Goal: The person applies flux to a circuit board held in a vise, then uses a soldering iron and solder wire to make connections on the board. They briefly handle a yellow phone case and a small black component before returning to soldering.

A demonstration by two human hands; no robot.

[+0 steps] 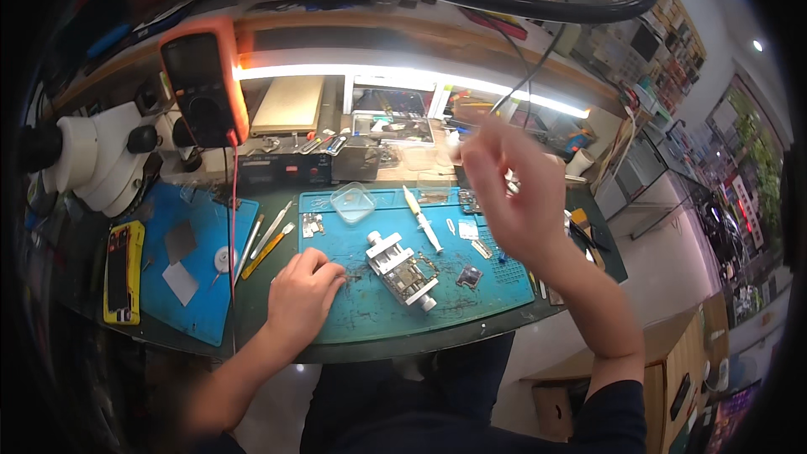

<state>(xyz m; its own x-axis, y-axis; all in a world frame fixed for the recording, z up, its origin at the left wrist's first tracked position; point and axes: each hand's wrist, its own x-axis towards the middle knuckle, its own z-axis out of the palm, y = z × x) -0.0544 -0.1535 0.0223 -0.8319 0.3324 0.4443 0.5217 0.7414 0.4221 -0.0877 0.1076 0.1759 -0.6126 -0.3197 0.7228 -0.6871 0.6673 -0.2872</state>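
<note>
A dark green counter (269,328) is sitting under a long bright light strip (403,77). The left hand (301,290), fingers curled shut and empty, is resting on the teal rubber mat (378,311) beside the small silver metal clamp (402,269). The right hand (514,189) is hanging above, fingers spread open.

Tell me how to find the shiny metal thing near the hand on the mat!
Start at the teal work mat in the middle of the bench. Just right of the left hand resting on it sits a small silver clamp holder gripping a circuit board. It is the only chunky metal block there.
</note>
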